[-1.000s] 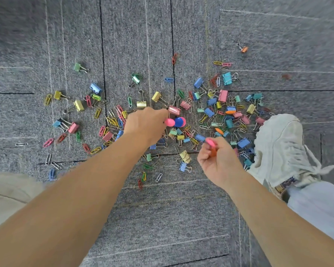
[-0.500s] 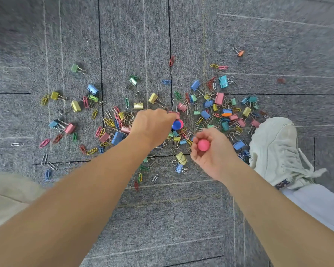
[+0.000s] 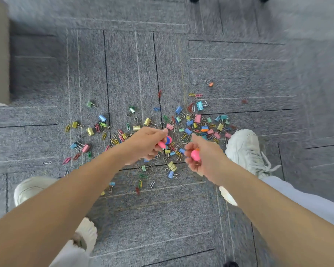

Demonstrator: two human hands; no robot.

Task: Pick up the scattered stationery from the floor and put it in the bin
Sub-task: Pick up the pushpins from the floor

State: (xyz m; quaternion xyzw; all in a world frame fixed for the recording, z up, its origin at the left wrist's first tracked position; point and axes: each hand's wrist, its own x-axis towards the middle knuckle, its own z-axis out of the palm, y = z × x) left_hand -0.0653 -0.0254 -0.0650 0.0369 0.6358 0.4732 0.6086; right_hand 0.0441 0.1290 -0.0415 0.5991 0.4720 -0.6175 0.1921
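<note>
Both hands are low over the pile. The left hand [image 3: 147,144] has its fingers curled round a pink piece [image 3: 161,145], pinched near the fingertips just above a blue disc [image 3: 169,140] that lies on the floor [image 3: 239,64]. That reads as a fingertip grip because these bits are small and sit flat in the carpet. The right hand [image 3: 204,158] has bent fingers cupped round a round pink piece [image 3: 194,154], most likely so it can store what is gathered instead of making a trip for each one. Nearly all the stationery, mostly coloured clips [image 3: 198,118], is spread over the floor beneath and beyond the hands, some of it just beside a white shoe [image 3: 243,149]. No bin shows plainly here, so I'd call the job barely begun.
</note>
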